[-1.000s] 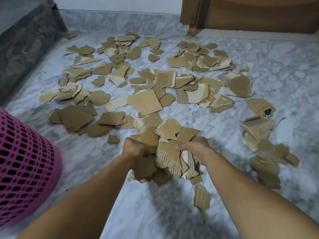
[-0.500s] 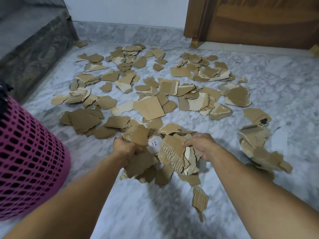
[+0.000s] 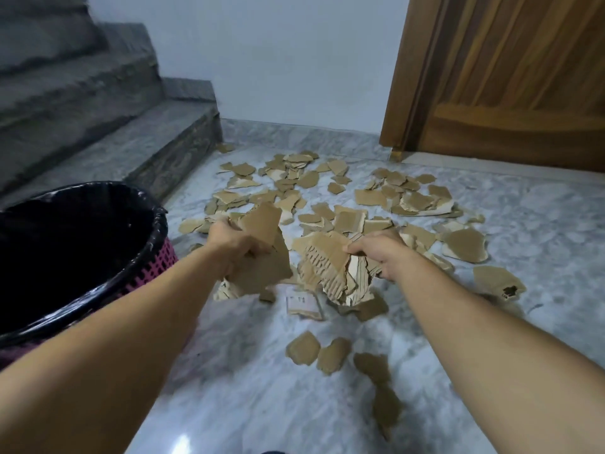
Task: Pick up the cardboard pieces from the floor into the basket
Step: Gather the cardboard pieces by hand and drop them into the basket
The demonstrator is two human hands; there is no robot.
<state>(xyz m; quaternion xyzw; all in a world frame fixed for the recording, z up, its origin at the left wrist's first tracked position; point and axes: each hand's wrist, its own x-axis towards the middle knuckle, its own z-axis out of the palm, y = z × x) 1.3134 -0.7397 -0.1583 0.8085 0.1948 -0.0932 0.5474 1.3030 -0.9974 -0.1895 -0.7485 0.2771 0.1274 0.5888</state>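
Above a marble floor [image 3: 255, 404], two bundles of torn cardboard pieces [image 3: 330, 267] are held up. The left hand [image 3: 229, 244] is clenched round a sheaf of brown scraps, its fingers [image 3: 252, 249] curled into them; the right hand [image 3: 379, 253] is closed on a ragged, corrugated stack. Many more pieces are scattered across the floor beyond the hands, and a few lie below them, nearer the camera. A pink basket [image 3: 157, 263], lined with a black bag [image 3: 78, 237], is seen just left of the left forearm, beside grey steps [image 3: 131, 136]. A wooden door [image 3: 510, 80] is seen at right.
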